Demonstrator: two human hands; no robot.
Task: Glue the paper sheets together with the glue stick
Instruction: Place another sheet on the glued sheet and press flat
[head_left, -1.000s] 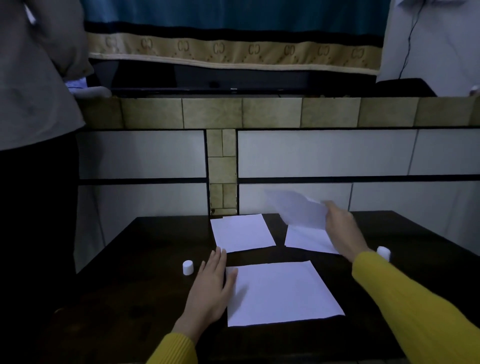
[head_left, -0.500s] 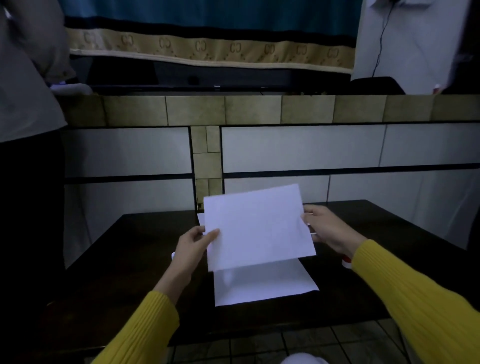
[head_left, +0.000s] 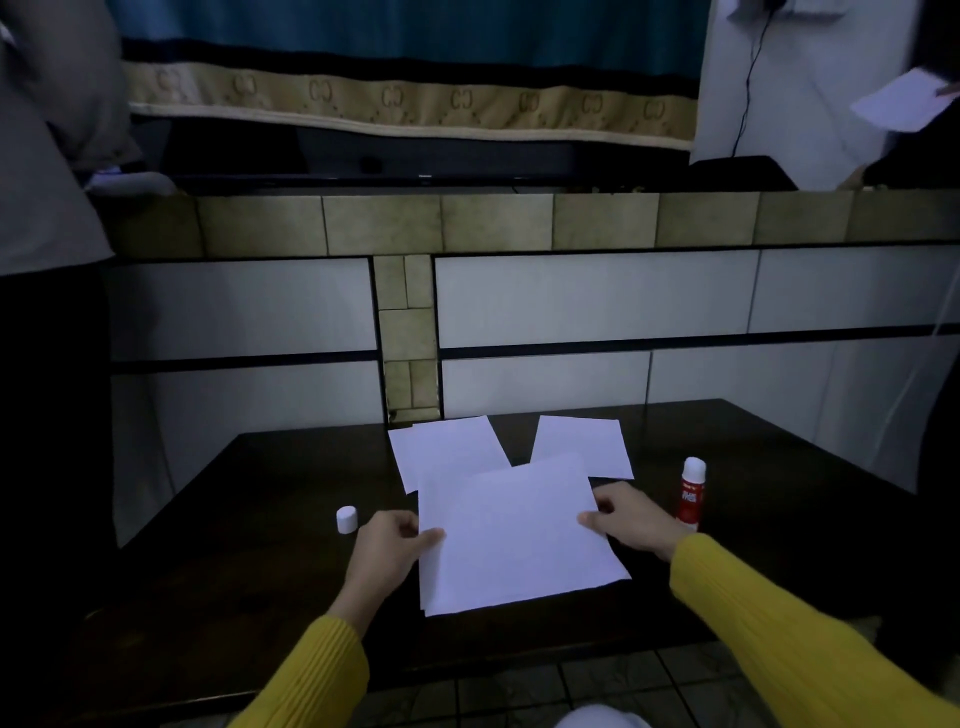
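Spanning the lower view, a dark table (head_left: 260, 519). Lying near its front edge, a bottom sheet (head_left: 423, 587), with the top sheet (head_left: 514, 530) being squared over it — the joining step, by the look. Pinching the left edge, left hand (head_left: 389, 545), thumb on top; pinching the right edge, right hand (head_left: 631, 519). Beyond, two spare sheets (head_left: 447, 447). Standing upright just beside the right hand, uncapped glue stick (head_left: 692, 491); beside the left, its cap (head_left: 346, 518). Next, probably: lowering flat, edges matched, then pressing and smoothing.
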